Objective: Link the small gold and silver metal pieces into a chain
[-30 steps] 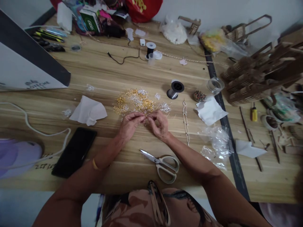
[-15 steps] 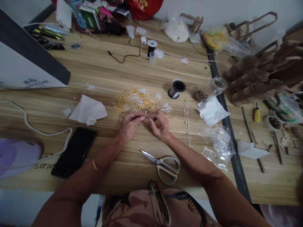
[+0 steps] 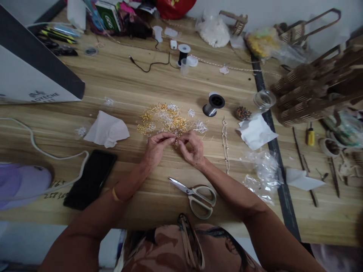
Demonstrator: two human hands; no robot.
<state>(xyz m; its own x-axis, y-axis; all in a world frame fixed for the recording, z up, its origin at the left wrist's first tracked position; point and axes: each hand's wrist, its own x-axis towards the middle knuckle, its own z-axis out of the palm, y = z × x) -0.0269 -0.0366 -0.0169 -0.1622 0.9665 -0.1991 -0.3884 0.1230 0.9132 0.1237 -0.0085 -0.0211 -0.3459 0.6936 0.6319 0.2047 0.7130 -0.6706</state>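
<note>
My left hand (image 3: 157,148) is closed in a pinch, thumb against forefinger, at the near edge of a heap of small gold and silver jewellery findings (image 3: 177,122). Close beside it, my right hand (image 3: 193,148) pinches too, its fingertips almost meeting the left ones. Whatever sits between the fingertips is too small to make out. Right of the heap lie loose silver pins (image 3: 200,126). A beaded chain (image 3: 225,147) stretches out beyond my right hand. Scissors (image 3: 195,197) with pale handles rest below my hands, blades slightly apart.
A wire spool (image 3: 211,107) stands behind the chain, near a glass jar (image 3: 264,100) and colourful beads (image 3: 243,113). Crumpled paper (image 3: 107,129) and a black phone (image 3: 91,179) lie at left. Clear plastic bags (image 3: 262,173) lie at right, before wooden baskets (image 3: 300,90).
The whole view has shifted slightly. Both hands keep their pinch by the heap, with hardly any movement of the fingers.
</note>
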